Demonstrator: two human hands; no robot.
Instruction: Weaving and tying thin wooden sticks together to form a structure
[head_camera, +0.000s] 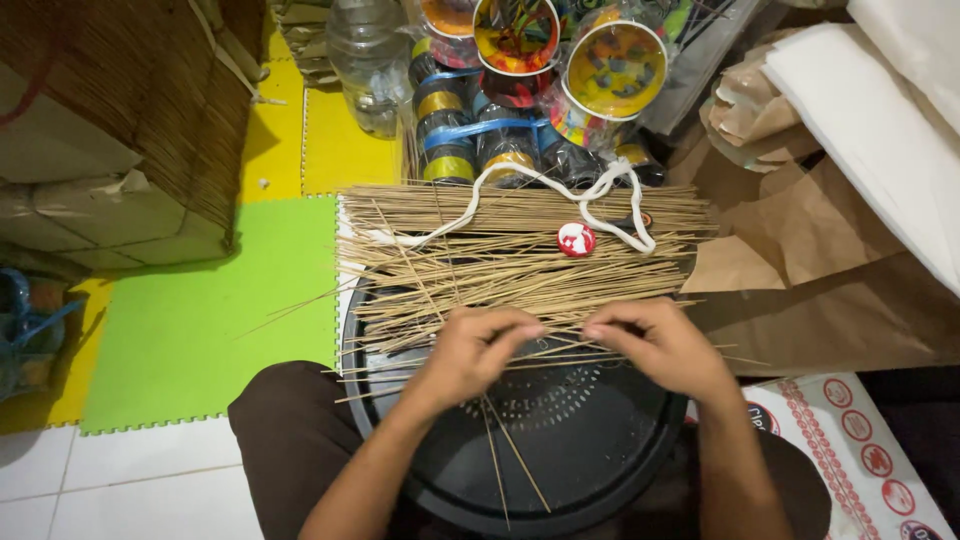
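Pinching thin brown sticks (520, 270) between fingertips, left hand (472, 352) and right hand (660, 345) both closed on a few strands at the near edge of the bundle. Spread across a round black tray (590, 440) (perforated in the middle), under a white cord (600, 205) and a small red cap (576, 239). Beyond, stacked tape rolls (470, 130).

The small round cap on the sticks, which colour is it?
The cap is red with white marks, seen best in the head view.
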